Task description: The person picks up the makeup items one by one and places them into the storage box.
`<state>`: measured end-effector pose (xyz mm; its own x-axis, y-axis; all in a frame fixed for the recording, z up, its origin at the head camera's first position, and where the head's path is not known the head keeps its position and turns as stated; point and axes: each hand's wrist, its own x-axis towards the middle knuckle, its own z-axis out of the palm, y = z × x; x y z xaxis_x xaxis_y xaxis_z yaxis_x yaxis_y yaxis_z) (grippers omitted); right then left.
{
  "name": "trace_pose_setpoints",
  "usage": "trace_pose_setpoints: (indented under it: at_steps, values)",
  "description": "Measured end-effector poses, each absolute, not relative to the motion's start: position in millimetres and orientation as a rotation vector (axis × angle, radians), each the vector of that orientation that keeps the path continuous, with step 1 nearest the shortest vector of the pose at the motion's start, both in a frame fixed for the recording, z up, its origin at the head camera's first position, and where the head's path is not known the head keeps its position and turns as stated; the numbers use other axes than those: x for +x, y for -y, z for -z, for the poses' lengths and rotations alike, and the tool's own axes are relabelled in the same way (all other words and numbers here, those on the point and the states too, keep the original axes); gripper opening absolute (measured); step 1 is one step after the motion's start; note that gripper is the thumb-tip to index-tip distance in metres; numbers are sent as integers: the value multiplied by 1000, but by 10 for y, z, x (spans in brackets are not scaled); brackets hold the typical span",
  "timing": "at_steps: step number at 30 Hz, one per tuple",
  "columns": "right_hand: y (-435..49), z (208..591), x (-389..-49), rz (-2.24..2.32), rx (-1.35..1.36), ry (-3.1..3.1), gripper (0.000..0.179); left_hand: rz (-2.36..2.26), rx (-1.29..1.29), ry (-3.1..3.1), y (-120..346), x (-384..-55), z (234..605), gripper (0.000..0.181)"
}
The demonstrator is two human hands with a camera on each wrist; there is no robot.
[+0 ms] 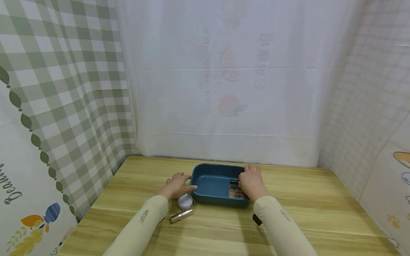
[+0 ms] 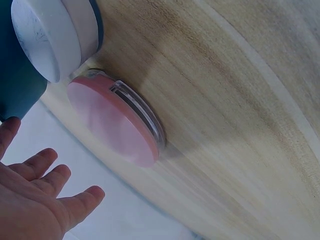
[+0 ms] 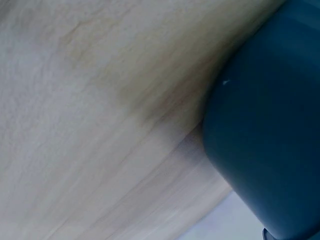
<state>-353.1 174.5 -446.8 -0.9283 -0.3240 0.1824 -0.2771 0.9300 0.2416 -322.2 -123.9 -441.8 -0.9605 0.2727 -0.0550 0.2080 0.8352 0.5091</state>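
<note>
A dark blue plastic bin (image 1: 208, 200) sits on the wooden table, holding a brown-toned eyeshadow palette (image 1: 236, 192) and a black stick-shaped item (image 1: 234, 181), partly hidden by a hand. My right hand (image 1: 253, 183) grips the bin's right rim; the right wrist view shows only the bin's outer wall (image 3: 265, 125). At the left side my left hand (image 1: 176, 186) has its fingers spread, with fingertips touching the bin. Beneath that hand stands a white-lidded round jar (image 1: 185, 201). Nearer me lies a shiny lipstick tube (image 1: 181, 216). A pink round compact (image 2: 112, 120) shows in the left wrist view.
The light wood table (image 1: 216, 237) ends at a white curtain (image 1: 224, 148) behind the bin. Green checked cloth (image 1: 89, 79) hangs at the left, and printed white cloth (image 1: 384, 164) at the right.
</note>
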Motion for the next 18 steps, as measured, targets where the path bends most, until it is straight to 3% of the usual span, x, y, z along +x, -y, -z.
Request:
trace_pose_setpoints:
  at_steps: [18]
  values:
    - [-1744, 4452, -3539, 354, 395, 2942, 25, -755, 386, -2924, 1236, -3219, 4428, 59]
